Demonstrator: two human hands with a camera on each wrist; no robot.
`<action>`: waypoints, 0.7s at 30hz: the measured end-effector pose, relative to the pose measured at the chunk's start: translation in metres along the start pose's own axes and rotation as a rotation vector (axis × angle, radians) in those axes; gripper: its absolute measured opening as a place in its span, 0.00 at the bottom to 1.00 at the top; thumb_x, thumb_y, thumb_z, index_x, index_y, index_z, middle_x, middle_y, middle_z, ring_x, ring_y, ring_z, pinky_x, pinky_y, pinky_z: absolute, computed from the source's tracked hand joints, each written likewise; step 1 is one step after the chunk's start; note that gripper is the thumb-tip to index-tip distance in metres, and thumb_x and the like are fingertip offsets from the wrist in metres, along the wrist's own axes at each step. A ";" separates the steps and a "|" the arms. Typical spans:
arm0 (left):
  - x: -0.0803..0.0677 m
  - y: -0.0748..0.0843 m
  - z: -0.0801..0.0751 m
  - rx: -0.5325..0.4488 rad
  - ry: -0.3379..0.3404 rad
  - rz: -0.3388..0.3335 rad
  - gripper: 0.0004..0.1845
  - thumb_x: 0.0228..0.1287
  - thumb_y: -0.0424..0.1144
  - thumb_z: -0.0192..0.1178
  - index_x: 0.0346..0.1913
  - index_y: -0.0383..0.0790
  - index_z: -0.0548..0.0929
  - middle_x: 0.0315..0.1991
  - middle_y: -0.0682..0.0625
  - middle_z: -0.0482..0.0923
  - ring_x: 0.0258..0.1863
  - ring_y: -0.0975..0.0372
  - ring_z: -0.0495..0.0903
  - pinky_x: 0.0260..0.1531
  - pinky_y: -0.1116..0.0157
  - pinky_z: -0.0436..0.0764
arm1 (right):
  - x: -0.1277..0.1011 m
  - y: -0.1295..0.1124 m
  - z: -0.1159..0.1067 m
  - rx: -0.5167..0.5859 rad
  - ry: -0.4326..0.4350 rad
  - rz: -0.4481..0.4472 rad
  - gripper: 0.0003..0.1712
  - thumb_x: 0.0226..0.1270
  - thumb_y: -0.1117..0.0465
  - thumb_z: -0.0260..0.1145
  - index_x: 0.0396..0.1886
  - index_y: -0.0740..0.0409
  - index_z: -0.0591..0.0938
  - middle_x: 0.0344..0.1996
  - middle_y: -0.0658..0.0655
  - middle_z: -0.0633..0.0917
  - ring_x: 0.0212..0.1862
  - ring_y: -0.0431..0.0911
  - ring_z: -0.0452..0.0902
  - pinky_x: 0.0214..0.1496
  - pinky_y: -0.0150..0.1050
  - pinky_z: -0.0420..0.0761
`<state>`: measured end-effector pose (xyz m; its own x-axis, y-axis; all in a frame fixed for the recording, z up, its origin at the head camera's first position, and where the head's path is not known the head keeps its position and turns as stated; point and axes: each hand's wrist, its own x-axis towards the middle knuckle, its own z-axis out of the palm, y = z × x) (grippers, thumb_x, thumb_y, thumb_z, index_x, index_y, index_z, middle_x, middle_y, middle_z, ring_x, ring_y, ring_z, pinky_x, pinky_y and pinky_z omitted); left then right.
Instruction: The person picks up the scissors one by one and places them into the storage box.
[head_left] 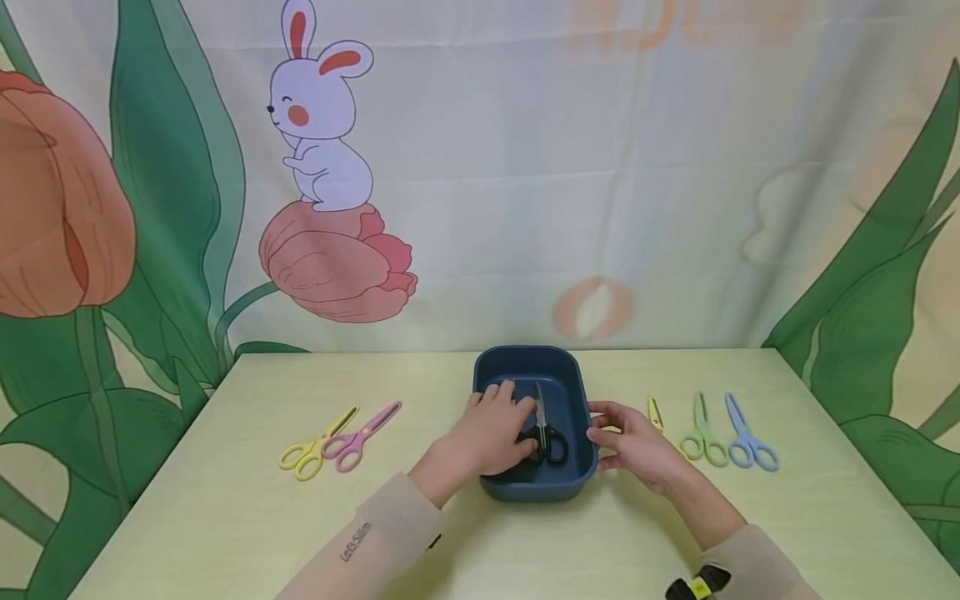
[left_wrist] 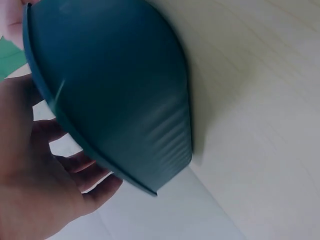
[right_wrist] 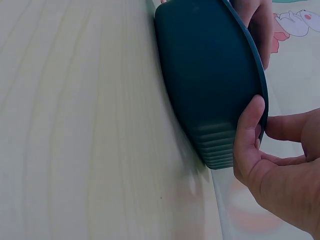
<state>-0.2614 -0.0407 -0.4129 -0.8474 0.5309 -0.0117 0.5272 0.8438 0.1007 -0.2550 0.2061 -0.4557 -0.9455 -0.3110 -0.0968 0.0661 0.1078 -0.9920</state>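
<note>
Navy bin: stands upright near the middle of the desk; it is the clock's hub below, with 12 at its far wall.
Left forearm: slants in from 8 o'clock, its sleeve printed with dark lettering.
Left grip: a bare hand, back upward, crossing the bin's 9 o'clock rim, knuckles above the opening; fingers spread and slack, forefinger and thumb slanting toward 3 and 4.
Black-handled scissors: lie inside the bin, blades toward 12, loops toward 6; the left thumb overlaps one loop from above, and whether it touches is unclear.
Right forearm: rises from 4 o'clock, a dark strapped device by its cuff.
Right grip: at 3 o'clock, palm turned toward the bin, thumb and fingers bent against the rim; I cannot tell whether they pinch it.
Yellow scissors and pink scissors: lie well out at 9, tips toward 2.
Pale green scissors and light blue scissors: out at 3, past the right grip, tips near 12 and 11.
Second yellow pair: just beside that hand, partly hidden.
</note>
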 end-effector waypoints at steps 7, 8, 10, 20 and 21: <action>-0.010 -0.012 -0.004 -0.055 0.083 0.021 0.25 0.74 0.53 0.61 0.67 0.45 0.76 0.66 0.39 0.66 0.65 0.47 0.66 0.64 0.45 0.66 | -0.001 -0.001 0.000 -0.001 0.004 -0.001 0.29 0.80 0.70 0.56 0.75 0.73 0.62 0.50 0.66 0.71 0.40 0.50 0.76 0.35 0.41 0.85; -0.011 -0.014 -0.004 -0.064 0.091 0.023 0.25 0.74 0.53 0.61 0.67 0.46 0.75 0.67 0.40 0.66 0.66 0.47 0.66 0.65 0.45 0.65 | -0.001 -0.001 -0.001 0.000 0.004 -0.001 0.29 0.80 0.70 0.56 0.75 0.73 0.61 0.50 0.66 0.71 0.40 0.50 0.76 0.35 0.41 0.85; -0.013 -0.018 -0.004 -0.078 0.107 0.027 0.25 0.75 0.53 0.61 0.68 0.46 0.75 0.68 0.40 0.65 0.68 0.46 0.64 0.66 0.44 0.63 | -0.001 -0.001 -0.001 0.003 0.004 0.003 0.29 0.79 0.70 0.55 0.75 0.73 0.62 0.50 0.66 0.71 0.40 0.50 0.76 0.35 0.41 0.85; -0.033 -0.042 -0.010 -0.130 0.177 0.005 0.27 0.75 0.53 0.60 0.69 0.44 0.74 0.68 0.38 0.65 0.67 0.45 0.64 0.65 0.42 0.63 | 0.000 0.000 0.000 -0.002 0.007 0.016 0.28 0.79 0.71 0.55 0.74 0.73 0.63 0.51 0.68 0.71 0.41 0.51 0.77 0.36 0.41 0.85; -0.036 -0.046 -0.010 -0.141 0.179 -0.003 0.27 0.75 0.53 0.61 0.69 0.44 0.73 0.69 0.38 0.65 0.68 0.45 0.64 0.65 0.42 0.63 | 0.000 0.000 0.001 -0.003 0.003 0.012 0.28 0.79 0.71 0.55 0.74 0.73 0.62 0.51 0.68 0.71 0.41 0.51 0.77 0.36 0.41 0.85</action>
<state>-0.2555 -0.0990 -0.4068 -0.8532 0.4955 0.1629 0.5214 0.8190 0.2395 -0.2544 0.2054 -0.4563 -0.9457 -0.3066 -0.1082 0.0761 0.1146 -0.9905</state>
